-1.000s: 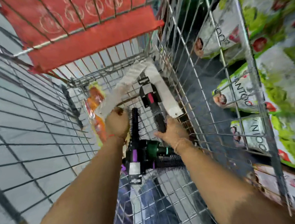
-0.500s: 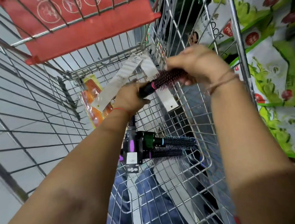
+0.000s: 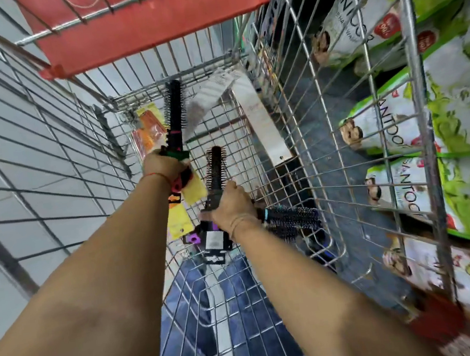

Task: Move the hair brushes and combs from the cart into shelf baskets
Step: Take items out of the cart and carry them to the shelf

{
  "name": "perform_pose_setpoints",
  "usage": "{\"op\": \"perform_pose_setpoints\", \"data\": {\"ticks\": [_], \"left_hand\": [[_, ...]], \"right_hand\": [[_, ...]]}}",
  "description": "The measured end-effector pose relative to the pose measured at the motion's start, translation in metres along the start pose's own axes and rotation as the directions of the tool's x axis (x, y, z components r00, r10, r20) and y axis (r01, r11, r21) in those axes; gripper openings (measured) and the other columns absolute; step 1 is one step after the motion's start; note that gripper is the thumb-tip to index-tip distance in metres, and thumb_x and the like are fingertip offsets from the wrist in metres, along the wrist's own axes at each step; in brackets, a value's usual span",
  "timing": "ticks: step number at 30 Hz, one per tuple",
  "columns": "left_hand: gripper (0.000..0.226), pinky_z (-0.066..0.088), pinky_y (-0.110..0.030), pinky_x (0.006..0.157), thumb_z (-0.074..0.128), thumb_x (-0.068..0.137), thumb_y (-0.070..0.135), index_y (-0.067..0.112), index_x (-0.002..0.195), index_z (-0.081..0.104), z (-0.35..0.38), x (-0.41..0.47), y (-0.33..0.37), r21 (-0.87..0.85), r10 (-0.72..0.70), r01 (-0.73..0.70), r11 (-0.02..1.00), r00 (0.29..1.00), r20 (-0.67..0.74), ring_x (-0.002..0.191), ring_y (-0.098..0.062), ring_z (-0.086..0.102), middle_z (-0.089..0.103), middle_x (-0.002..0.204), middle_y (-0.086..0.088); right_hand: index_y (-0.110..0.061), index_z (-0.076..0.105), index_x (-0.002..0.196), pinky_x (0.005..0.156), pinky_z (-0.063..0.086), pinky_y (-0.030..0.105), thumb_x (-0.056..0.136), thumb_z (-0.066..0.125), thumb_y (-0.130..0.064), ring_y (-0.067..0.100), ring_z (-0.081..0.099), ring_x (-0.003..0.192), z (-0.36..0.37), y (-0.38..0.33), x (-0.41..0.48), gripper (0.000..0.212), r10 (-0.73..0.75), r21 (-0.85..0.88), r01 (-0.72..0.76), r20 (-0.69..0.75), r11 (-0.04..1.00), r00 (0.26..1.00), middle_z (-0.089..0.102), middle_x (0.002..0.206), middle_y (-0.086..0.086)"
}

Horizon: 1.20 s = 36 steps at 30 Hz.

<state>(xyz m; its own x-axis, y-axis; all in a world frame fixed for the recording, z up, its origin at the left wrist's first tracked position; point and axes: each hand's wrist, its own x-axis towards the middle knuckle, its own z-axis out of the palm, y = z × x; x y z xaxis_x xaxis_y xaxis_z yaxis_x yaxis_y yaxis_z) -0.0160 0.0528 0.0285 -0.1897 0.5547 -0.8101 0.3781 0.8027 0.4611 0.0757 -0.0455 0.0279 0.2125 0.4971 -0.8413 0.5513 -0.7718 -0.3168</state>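
Head cam, looking down into wire cart [image 3: 295, 130], both arms reaching in.

L hand [image 3: 165, 168]: fist closed round the handle of a black round brush [image 3: 174, 117]. Brush stands upright, bristle end pointing away from hand toward far end of cart. Pink handle tip [image 3: 176, 186] pokes out below the fist. Yellow card pack [image 3: 192, 187] pressed against the near side of that hand; can't tell if fingers actually grip it or it just sits behind. Orange comb pack [image 3: 148, 135] just beyond L hand, on its outer side, leaning on cart's far-left corner.

R hand [image 3: 232, 207]: closed on lower part of a second round brush [image 3: 215, 168], dark w/ brownish bristles, upright, slightly tilted, bristle end away from hand. Sits just inboard of L hand, the two brushes side by side, not touching.

Still in cart, under/near R hand: teal-necked round brush [image 3: 290, 215] lying flat, bristles running out to R hand's outer side; another dark bristle head right below it, touching. Purple-handled brush w/ white label [image 3: 213, 240] directly below R wrist, partly hidden.

White flat boxes [image 3: 259, 119] beyond R hand, propped vs far-right corner of cart.

Red fold-down seat flap [image 3: 145, 21] at far end, above both hands. Green/white product bags [image 3: 453, 100] on shelving outside cart, R-hand side. Shelf baskets: not visible.
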Motion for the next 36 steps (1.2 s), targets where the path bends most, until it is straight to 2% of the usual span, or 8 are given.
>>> {"op": "perform_pose_setpoints", "data": {"ticks": [3,7,11,14,19,21,26,36], "left_hand": [[0.044,0.054,-0.034,0.091,0.066,0.083,0.007,0.003,0.124,0.051,0.000,-0.003,0.004,-0.016,-0.034,0.035,0.999,0.999,0.036,0.095,-0.027,0.060,0.063,0.115,-0.017],[0.053,0.047,-0.037,0.101,0.070,0.080,0.012,-0.005,0.127,0.052,0.000,-0.006,0.006,-0.001,-0.011,0.011,1.000,0.998,0.068,0.102,-0.025,0.058,0.061,0.120,-0.018],[0.047,0.049,-0.043,0.097,0.066,0.082,0.008,-0.005,0.125,0.053,0.006,-0.008,0.005,-0.134,-0.031,0.045,0.990,0.994,0.108,0.092,-0.026,0.055,0.060,0.108,-0.021],[0.046,0.049,-0.044,0.097,0.065,0.083,0.009,-0.002,0.126,0.052,0.008,-0.005,0.000,-0.214,-0.066,0.090,0.973,0.991,0.119,0.092,-0.030,0.058,0.061,0.116,-0.023],[0.047,0.048,-0.050,0.100,0.068,0.082,0.012,-0.002,0.124,0.052,0.010,0.002,-0.009,-0.237,-0.080,0.108,0.966,0.989,0.127,0.107,-0.037,0.061,0.059,0.127,-0.026],[0.045,0.049,-0.049,0.100,0.067,0.082,0.011,-0.002,0.124,0.053,0.011,0.003,-0.010,-0.256,-0.082,0.111,0.960,0.989,0.121,0.104,-0.035,0.061,0.059,0.127,-0.026],[0.047,0.052,-0.037,0.077,0.063,0.085,0.010,0.001,0.129,0.049,0.019,0.009,-0.015,-0.307,-0.084,0.122,0.944,0.987,0.136,0.094,-0.029,0.057,0.058,0.109,-0.017],[0.037,0.051,-0.032,0.062,0.057,0.088,0.009,0.005,0.125,0.049,0.020,-0.004,-0.015,-0.307,-0.054,0.134,0.942,0.965,0.256,0.071,-0.022,0.058,0.059,0.089,-0.010]], "right_hand": [[-0.002,0.046,0.113,0.085,0.053,0.037,0.074,0.073,-0.015,0.031,0.060,0.102,0.003,-0.001,0.000,0.049,0.051,0.005,-0.050,-0.123,0.999,0.991,0.063,0.109,0.014],[-0.007,0.058,0.076,0.050,0.051,0.018,0.074,0.069,-0.001,0.014,0.058,0.060,-0.041,0.003,0.008,0.013,0.125,0.280,-0.137,0.062,0.950,0.990,0.059,0.074,0.002],[-0.011,0.060,0.108,0.061,0.054,0.029,0.084,0.062,-0.013,0.024,0.062,0.086,-0.090,-0.006,0.025,0.025,-0.060,-0.221,-0.027,-0.377,0.975,0.924,0.060,0.110,0.011],[-0.004,0.052,0.123,0.083,0.053,0.037,0.088,0.055,-0.009,0.029,0.050,0.110,-0.094,-0.013,0.037,0.035,-0.221,-0.487,-0.021,-0.435,0.873,0.873,0.044,0.131,0.017],[-0.001,0.053,0.122,0.071,0.046,0.020,0.084,0.063,-0.017,0.022,0.061,0.096,-0.086,0.008,0.050,0.042,-0.012,0.069,0.027,-0.211,0.997,0.977,0.054,0.130,0.012],[-0.002,0.054,0.120,0.078,0.050,0.025,0.082,0.065,-0.020,0.023,0.059,0.102,-0.091,0.021,0.053,0.044,0.023,0.060,0.001,-0.390,0.998,0.921,0.055,0.129,0.012],[-0.005,0.048,0.114,0.086,0.049,0.037,0.076,0.073,-0.024,0.029,0.059,0.102,-0.069,0.025,0.053,0.049,-0.024,-0.058,0.012,-0.209,0.998,0.978,0.060,0.107,0.011],[-0.012,0.061,0.091,0.095,0.049,0.040,0.078,0.068,-0.007,0.025,0.061,0.098,-0.078,0.030,0.033,0.015,0.081,0.541,-0.031,-0.069,0.841,0.994,0.063,0.101,0.006]]}}
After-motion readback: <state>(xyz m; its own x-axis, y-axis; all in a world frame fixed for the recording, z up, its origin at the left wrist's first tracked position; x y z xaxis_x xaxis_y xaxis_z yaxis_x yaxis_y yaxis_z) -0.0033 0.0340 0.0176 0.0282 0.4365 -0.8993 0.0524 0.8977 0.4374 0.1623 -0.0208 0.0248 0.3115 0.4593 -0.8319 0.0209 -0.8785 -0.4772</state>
